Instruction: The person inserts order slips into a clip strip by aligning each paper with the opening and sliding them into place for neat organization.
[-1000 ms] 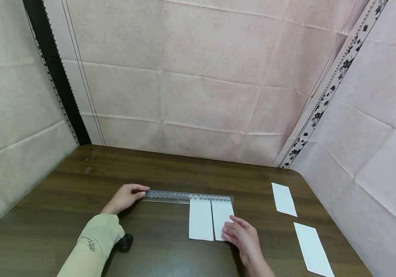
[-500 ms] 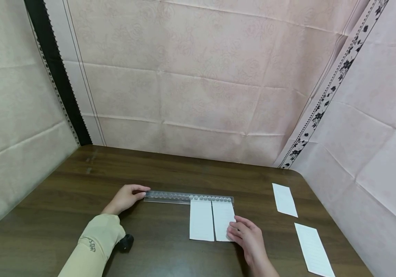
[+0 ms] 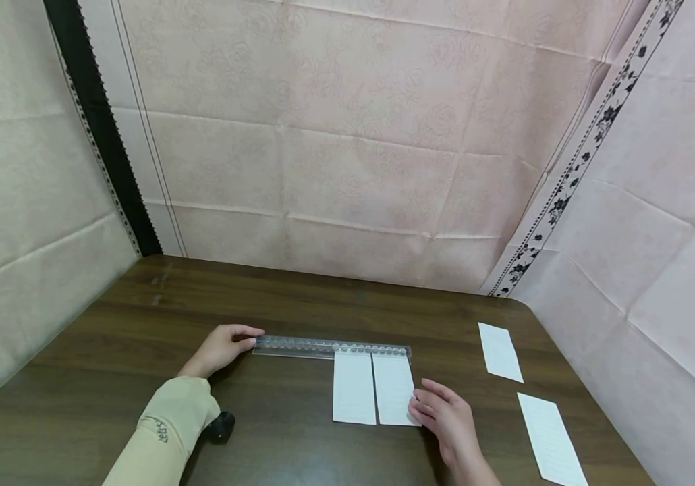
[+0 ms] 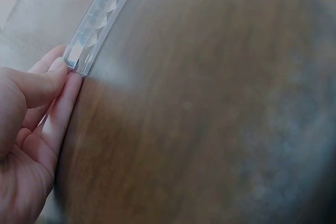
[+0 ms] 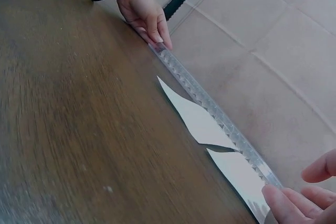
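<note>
A long clear plastic strip with a row of round discs along it [image 3: 305, 346] lies across the table. My left hand [image 3: 218, 349] pinches its left end between thumb and fingers, as the left wrist view shows close up. Two white lined paper slips hang side by side toward me from the strip's right half, top edges at the discs. Between the left slip [image 3: 354, 388] and the right slip [image 3: 393, 390] runs a narrow dark gap. Beside the right slip's edge is my right hand [image 3: 447, 418], fingers loosely bent, fingertips right at the paper, thumb apart in the right wrist view.
Two more white slips lie on the right side of the table: a far slip [image 3: 501, 352] and a nearer slip [image 3: 552, 439]. Pale cloth [image 3: 353, 169] hangs behind the brown wooden table [image 3: 274, 439] and at both sides. A small black device [image 3: 221, 427] sits at the left wrist.
My right hand has slid a little to the right along the right slip's lower part, uncovering more of it. The left hand and the strip stay in place.
</note>
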`<state>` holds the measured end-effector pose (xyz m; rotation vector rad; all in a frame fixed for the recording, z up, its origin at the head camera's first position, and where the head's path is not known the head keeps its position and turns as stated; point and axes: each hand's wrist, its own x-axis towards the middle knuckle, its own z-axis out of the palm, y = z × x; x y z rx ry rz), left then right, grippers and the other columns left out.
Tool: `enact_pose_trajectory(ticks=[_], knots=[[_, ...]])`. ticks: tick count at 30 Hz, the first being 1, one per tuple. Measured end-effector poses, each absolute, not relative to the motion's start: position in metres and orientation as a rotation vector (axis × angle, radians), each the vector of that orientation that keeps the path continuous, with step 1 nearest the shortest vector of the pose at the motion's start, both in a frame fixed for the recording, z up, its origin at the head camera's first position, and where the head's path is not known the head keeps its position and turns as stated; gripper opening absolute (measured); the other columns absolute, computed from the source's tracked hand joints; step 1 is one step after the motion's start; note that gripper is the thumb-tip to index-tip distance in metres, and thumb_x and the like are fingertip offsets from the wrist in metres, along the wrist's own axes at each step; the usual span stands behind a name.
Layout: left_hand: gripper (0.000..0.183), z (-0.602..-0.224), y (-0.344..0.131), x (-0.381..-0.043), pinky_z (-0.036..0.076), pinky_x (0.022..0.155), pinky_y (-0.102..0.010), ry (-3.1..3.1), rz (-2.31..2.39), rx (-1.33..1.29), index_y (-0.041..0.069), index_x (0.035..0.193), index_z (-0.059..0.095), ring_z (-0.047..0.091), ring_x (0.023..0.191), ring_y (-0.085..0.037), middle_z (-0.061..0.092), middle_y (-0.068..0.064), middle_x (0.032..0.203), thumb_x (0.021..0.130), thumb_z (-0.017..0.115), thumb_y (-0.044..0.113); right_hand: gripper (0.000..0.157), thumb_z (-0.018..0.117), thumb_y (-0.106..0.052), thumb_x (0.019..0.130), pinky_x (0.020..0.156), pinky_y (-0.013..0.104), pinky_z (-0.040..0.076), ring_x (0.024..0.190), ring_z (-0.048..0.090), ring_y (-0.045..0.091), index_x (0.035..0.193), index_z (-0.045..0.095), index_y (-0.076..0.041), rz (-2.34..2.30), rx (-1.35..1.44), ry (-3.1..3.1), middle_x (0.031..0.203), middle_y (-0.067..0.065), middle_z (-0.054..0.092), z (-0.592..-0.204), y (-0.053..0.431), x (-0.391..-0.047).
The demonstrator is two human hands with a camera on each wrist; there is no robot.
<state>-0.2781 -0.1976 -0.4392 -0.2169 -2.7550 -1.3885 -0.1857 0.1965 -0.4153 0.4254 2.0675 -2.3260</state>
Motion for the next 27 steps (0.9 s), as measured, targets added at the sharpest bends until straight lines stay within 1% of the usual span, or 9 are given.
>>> enact_pose_trajectory(ticks=[11,19,27], knots=[[0.023,-0.439,-0.197,-0.278,0.039,0.094,-0.051,-2.748,-1.389,-0.223,0.007,0.112,0.069,0.051,0.113,-0.034,0.062,-0.014,0.116,0.091,0.061,0.010,0.047,0.058,0.001,0.087,0.074,0.036,0.054,0.081,0.066,0.024,0.129,0.040,0.015,-2.332,0.428,2.094,0.102,0.022,0.064,-0.415,0.204,-0.184],[0.022,-0.441,-0.199,-0.280,0.040,0.093,-0.050,-2.740,-1.392,-0.245,0.008,0.111,0.069,0.052,0.113,-0.034,0.063,-0.014,0.115,0.090,0.061,0.010,0.046,0.055,0.003,0.088,0.075,0.037,0.053,0.085,0.065,0.025,0.130,0.039,0.015,-2.334,0.432,2.110,0.103,0.021,0.063,-0.415,0.212,-0.183],[0.022,-0.441,-0.199,-0.281,0.039,0.094,-0.051,-2.739,-1.398,-0.249,0.007,0.111,0.069,0.052,0.113,-0.034,0.063,-0.014,0.115,0.091,0.061,0.011,0.045,0.055,0.003,0.089,0.074,0.036,0.054,0.083,0.065,0.025,0.129,0.040,0.015,-2.344,0.461,2.115,0.103,0.021,0.064,-0.415,0.217,-0.184]])
